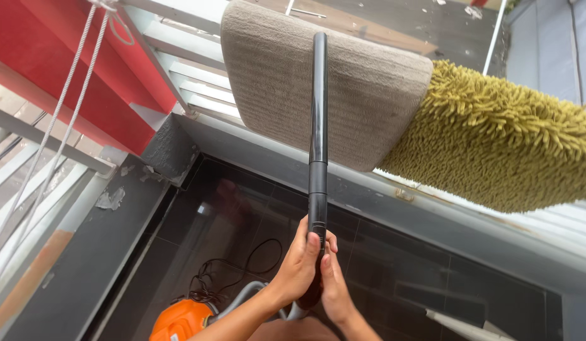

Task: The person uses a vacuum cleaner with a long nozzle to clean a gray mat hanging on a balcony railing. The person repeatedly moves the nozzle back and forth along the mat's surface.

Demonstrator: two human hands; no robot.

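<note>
Both hands wrap the lower end of a black vacuum wand (317,126), the left hand (297,262) curled around it from the left with the thumb laid up the tube, the right hand (334,285) pressed against it from the right, fingers closed on the pipe. The wand rises straight up, and its top end lies on a grey-brown ribbed mat (318,76) draped over the balcony railing (432,202). Just beside that mat, on its right and partly under it, hangs a shaggy olive-yellow mat (514,139). Below the hands, a grey hose (242,297) runs to an orange vacuum cleaner (179,322) on the dark tiled floor (230,221), a thin black cord (242,265) looped near it. The floor is open between railing and vacuum.
</note>
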